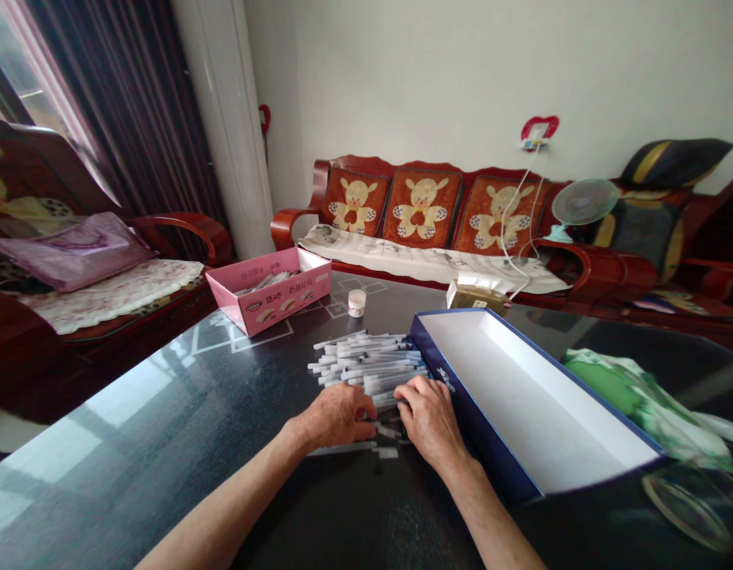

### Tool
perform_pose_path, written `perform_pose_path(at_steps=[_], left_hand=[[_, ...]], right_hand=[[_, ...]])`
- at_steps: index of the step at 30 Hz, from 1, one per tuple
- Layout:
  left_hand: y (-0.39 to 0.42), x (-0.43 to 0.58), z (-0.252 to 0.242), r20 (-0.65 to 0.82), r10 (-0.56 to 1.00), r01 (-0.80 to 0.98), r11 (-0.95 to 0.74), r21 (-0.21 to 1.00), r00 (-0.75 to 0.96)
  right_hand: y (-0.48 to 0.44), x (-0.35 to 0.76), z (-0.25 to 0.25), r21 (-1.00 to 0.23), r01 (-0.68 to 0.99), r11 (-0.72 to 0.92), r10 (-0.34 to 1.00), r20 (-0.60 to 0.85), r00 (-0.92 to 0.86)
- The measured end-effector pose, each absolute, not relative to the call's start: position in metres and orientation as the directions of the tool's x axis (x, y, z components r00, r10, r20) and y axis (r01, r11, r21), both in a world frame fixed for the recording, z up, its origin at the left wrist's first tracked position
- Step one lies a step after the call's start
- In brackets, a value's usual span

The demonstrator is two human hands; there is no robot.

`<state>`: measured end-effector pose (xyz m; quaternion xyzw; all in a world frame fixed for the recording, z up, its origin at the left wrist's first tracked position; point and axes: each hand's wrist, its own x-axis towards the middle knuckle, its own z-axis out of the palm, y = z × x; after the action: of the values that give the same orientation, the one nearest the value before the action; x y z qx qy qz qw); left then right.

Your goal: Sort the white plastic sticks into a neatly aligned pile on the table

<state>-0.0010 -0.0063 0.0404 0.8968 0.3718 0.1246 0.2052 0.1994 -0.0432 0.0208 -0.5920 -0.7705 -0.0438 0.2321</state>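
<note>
A pile of several slim white pens with dark tips lies on the dark glossy table. My left hand rests knuckles up at the near end of the pile, fingers curled over pens. My right hand sits beside it, fingers bent down onto the pens, touching the side of a long blue box with a white inside. A few loose pens and caps lie just under my hands. What each hand grips is hidden by the fingers.
A pink carton holding more pens stands at the far left of the table. A small white jar and a tan box stand behind the pile. Green and white cloth lies at right. A wooden sofa runs behind.
</note>
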Motion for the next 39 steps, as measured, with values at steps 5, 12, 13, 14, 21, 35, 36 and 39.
perform_pose_path(at_steps=[5,12,13,14,21,35,36,39], left_hand=[[-0.005,-0.002,0.044,0.127,0.79,0.591,-0.544,0.596,0.6],[-0.002,0.0,0.039,0.27,0.875,0.61,-0.476,0.634,0.402],[-0.002,0.0,0.038,0.301,0.877,0.612,-0.478,0.63,0.374],[-0.002,0.001,0.036,0.33,0.877,0.61,-0.48,0.631,0.349],[0.003,0.005,0.03,0.221,0.938,0.279,-0.294,0.914,0.266],[-0.006,0.01,0.049,-0.135,0.92,-0.313,0.259,0.914,0.367],[-0.005,0.009,0.05,-0.15,0.916,-0.33,0.281,0.901,0.372],[-0.004,0.009,0.051,-0.179,0.906,-0.357,0.324,0.876,0.383]], right_hand=[[-0.043,0.2,0.023,-0.233,0.917,0.322,0.881,0.429,-0.2],[-0.044,0.195,0.033,-0.271,0.886,0.377,0.849,0.483,-0.214],[-0.043,0.195,0.033,-0.28,0.881,0.382,0.846,0.489,-0.211],[-0.043,0.194,0.033,-0.296,0.874,0.386,0.844,0.497,-0.205],[-0.042,0.184,0.033,-0.619,0.666,0.417,0.851,0.523,-0.047],[-0.052,0.16,0.048,-0.999,-0.039,0.011,0.996,0.007,0.089],[-0.051,0.161,0.047,-0.999,-0.032,0.013,0.992,0.009,0.127],[-0.049,0.163,0.045,-0.999,-0.034,-0.014,0.99,-0.018,0.142]])
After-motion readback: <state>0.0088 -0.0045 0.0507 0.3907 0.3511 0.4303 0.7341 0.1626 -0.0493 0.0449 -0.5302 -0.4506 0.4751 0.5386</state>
